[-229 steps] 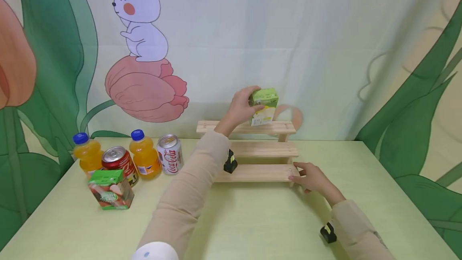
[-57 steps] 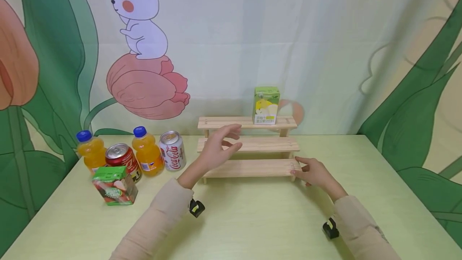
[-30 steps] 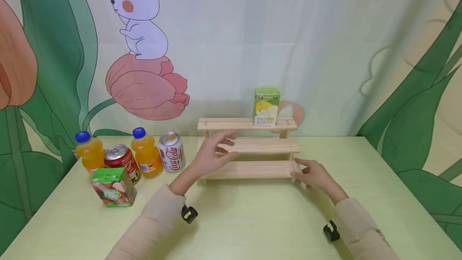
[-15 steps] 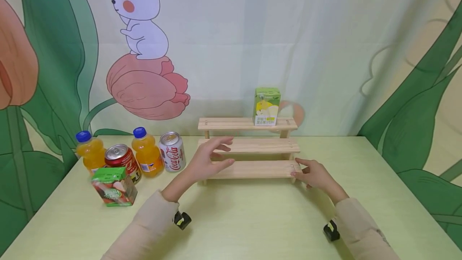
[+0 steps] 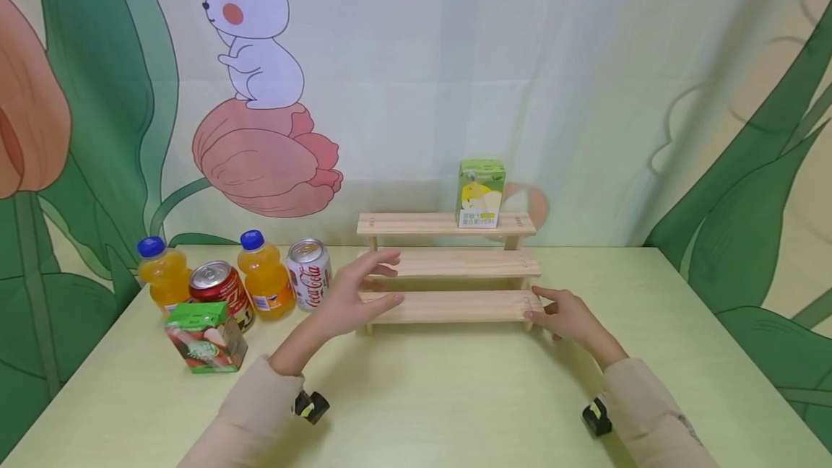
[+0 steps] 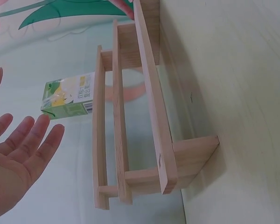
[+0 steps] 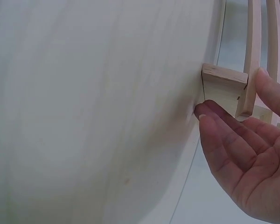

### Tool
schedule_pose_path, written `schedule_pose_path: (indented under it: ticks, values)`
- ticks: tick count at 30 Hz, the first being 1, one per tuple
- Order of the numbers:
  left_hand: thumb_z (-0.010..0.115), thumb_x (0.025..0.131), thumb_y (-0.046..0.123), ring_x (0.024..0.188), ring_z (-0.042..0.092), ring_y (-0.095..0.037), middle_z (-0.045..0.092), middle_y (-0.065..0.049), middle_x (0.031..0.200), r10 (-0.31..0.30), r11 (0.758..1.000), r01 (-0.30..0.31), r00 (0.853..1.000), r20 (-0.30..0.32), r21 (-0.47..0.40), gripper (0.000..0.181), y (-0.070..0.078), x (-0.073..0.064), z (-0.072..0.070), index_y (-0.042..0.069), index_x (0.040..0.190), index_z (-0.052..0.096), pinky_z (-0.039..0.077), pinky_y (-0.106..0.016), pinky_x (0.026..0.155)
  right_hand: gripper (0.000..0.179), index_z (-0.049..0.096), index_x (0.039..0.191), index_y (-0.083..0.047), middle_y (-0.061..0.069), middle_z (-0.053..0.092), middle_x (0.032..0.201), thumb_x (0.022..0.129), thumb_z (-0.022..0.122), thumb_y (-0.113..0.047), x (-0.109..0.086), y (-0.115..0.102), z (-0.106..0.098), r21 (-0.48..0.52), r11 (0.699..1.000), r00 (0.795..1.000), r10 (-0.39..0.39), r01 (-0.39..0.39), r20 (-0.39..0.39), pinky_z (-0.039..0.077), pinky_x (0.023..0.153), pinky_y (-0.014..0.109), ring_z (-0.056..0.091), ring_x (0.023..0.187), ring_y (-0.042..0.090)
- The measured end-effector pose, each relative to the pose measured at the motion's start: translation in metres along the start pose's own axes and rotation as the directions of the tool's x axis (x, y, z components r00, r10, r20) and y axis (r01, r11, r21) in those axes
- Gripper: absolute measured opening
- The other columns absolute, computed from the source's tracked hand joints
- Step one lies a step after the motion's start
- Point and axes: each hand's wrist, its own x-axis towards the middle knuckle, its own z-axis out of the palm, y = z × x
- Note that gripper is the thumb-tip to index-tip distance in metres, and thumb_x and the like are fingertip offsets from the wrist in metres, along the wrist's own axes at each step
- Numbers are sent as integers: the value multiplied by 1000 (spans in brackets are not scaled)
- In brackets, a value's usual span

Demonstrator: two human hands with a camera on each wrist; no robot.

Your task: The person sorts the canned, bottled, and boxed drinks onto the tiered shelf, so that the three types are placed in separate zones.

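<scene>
A three-tier wooden shelf rack [image 5: 455,263] stands at the back of the table. Upright on its top tier, right of centre, is a green juice box [image 5: 479,197]. My left hand [image 5: 347,298] hovers by the rack's left end, thumb and fingers spread, holding nothing. In the left wrist view that hand's fingers [image 6: 35,140] extend below the juice box, apart from it. At the other end, my right hand [image 5: 564,315] grips the right end of the lowest tier. The right wrist view shows its thumb [image 7: 270,91] against the board and the fingers curled around the end.
On the left of the table [image 5: 455,396] stand two orange drink bottles [image 5: 263,280] [image 5: 165,280], a red can [image 5: 221,287] and a silver Coca-Cola can [image 5: 310,276]. A red-and-green juice box [image 5: 206,341] sits before them. A printed curtain [image 5: 585,92] hangs behind.
Earlier my left hand held the green juice box at the top tier. It has released the box there and drawn back down and left. My right hand stays at the rack's end.
</scene>
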Motion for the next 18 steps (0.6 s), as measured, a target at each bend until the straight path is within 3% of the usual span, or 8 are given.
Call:
schedule_pose_path:
  ticks: [4, 10, 15, 18]
  values:
    - [72, 76, 2, 98, 57, -31, 55, -22, 114, -16, 1000, 16, 1000, -11, 3, 56, 2, -4, -3, 0, 126, 48, 50, -47, 77, 59, 36, 133, 10, 25, 64, 93, 87, 61, -19, -1, 0, 0, -3, 1000, 1000, -11, 11, -1, 49, 48, 34, 54, 46, 20]
    - [72, 76, 2, 100, 58, -28, 55, -17, 116, -33, 999, 34, 999, -30, 42, 56, 3, -7, -9, 1, 126, 49, 52, -41, 78, 59, 37, 132, 10, 23, 65, 90, 87, 62, -19, -3, -2, -1, 2, 1000, 1000, -18, 18, -6, 48, 47, 33, 52, 44, 20]
    - [72, 74, -2, 100, 57, -32, 55, -20, 115, -29, 999, 31, 998, -47, 41, 57, 2, -9, -13, -2, 126, 48, 52, -42, 77, 59, 37, 132, 10, 23, 65, 90, 87, 61, -19, -3, -1, -1, 6, 1000, 1000, -24, 24, -5, 47, 46, 33, 52, 43, 20]
    - [70, 75, -5, 100, 56, -36, 54, -22, 116, -41, 998, 43, 998, -53, 43, 54, 9, -10, -16, -5, 125, 47, 51, -45, 77, 59, 37, 133, 10, 23, 65, 90, 87, 62, -19, -3, -1, -1, 9, 1000, 1000, -23, 23, -5, 48, 47, 34, 52, 43, 20]
